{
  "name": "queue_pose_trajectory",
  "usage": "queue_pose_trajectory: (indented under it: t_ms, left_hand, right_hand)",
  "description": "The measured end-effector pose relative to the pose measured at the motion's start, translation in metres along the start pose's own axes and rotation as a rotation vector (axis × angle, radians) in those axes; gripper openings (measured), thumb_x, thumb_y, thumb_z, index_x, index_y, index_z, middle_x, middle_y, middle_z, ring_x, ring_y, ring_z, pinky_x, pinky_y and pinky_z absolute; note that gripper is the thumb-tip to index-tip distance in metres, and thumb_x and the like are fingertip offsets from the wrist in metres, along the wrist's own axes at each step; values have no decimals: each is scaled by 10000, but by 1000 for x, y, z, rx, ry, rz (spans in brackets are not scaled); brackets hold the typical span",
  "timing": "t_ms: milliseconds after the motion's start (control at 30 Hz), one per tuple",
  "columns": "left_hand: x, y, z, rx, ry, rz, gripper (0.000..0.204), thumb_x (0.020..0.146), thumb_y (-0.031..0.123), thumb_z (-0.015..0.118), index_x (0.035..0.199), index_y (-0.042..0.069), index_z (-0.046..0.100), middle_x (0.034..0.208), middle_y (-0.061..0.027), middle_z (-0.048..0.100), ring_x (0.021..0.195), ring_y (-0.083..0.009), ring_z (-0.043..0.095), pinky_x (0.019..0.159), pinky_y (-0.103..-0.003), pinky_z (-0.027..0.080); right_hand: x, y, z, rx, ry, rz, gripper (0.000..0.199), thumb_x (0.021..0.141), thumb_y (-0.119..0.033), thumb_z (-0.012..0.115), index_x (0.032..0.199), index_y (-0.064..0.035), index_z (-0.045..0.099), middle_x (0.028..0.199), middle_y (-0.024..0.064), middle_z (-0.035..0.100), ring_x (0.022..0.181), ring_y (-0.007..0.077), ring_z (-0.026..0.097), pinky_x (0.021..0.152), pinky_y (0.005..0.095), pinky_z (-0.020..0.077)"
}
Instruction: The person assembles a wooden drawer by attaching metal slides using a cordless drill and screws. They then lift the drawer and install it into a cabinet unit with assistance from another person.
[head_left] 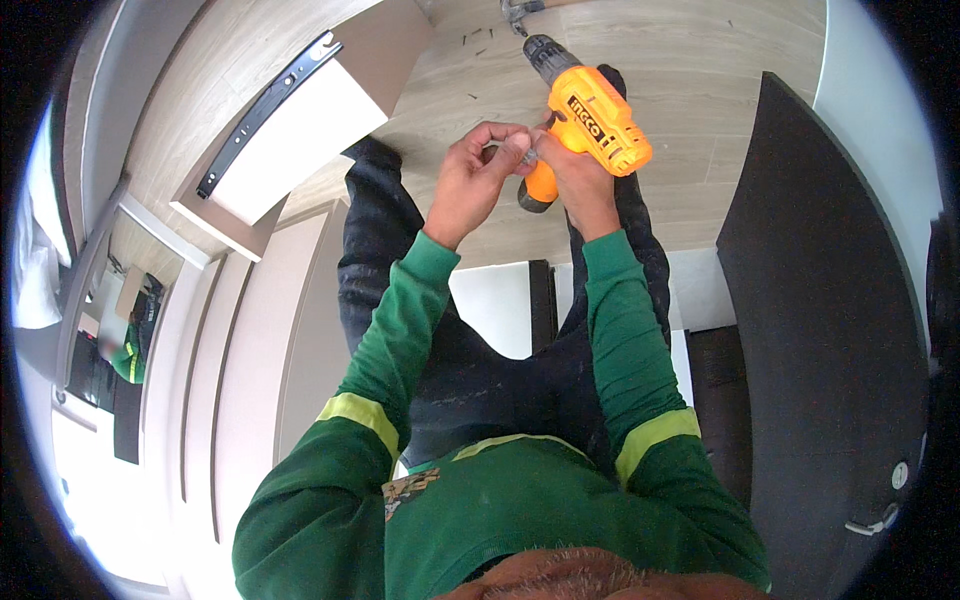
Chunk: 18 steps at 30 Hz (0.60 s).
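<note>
My right hand [582, 188] is wrapped round the grip of an orange and black cordless drill [597, 112], its chuck pointing up and to the left. Close beside it, my left hand [470, 180] is closed in a pinch, fingertips almost touching the right hand. A small, clear or silvery thing [529, 156] shows between the fingertips; its kind is too small to make out. To the left lies a pale drawer or box [310, 150] with a black metal drawer slide [265, 115] along its side.
Several dark screws [478, 38] lie scattered on the wood-look floor [690, 60]. A hammer [520, 10] rests at the far edge, near the drill's tip. A dark door [830, 300] with a handle stands at right, pale cabinet panels [270, 330] at left. My legs straddle the work spot.
</note>
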<state>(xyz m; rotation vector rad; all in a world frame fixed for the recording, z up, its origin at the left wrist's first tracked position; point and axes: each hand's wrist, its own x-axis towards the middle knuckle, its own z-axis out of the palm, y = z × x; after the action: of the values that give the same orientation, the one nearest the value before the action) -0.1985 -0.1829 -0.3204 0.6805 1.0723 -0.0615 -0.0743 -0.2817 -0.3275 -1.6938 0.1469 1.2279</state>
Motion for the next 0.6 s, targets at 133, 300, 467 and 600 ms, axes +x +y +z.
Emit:
queue_pose_trajectory:
  t_ms: [133,300,467,600]
  left_hand:
    - [18,-26,3,-146,220,15,198,1046,218,599,1094,29,633,1135,-59,655,1009,-170,664,899,-376,593]
    - [42,-67,-29,-421,499,173,263,1053,235,582,1144,-5,521,1171,-116,582,1060,-291,682,911,-415,601]
    - [5,-39,-47,-385,393,66,311,1080,258,523,1154,-30,432,1109,-117,535,998,-308,713,886,-382,611]
    - [-24,-18,-69,-405,219,-3,309,1081,277,523,1163,-6,431,1103,-101,547,969,-291,717,824,-355,611]
  right_hand:
    - [0,12,-1,-176,68,7,219,922,-183,699,1056,-22,637,937,44,654,846,181,638,775,352,519]
    - [51,66,16,-346,206,-41,290,900,-201,709,1113,-17,636,975,73,662,900,226,637,831,385,511]
    - [136,138,27,-335,279,-218,305,844,-100,751,1106,-7,624,958,44,642,874,210,625,811,360,505]
    - [162,147,21,-531,308,-319,339,854,-108,738,1155,-16,612,943,56,644,841,217,641,786,356,517]
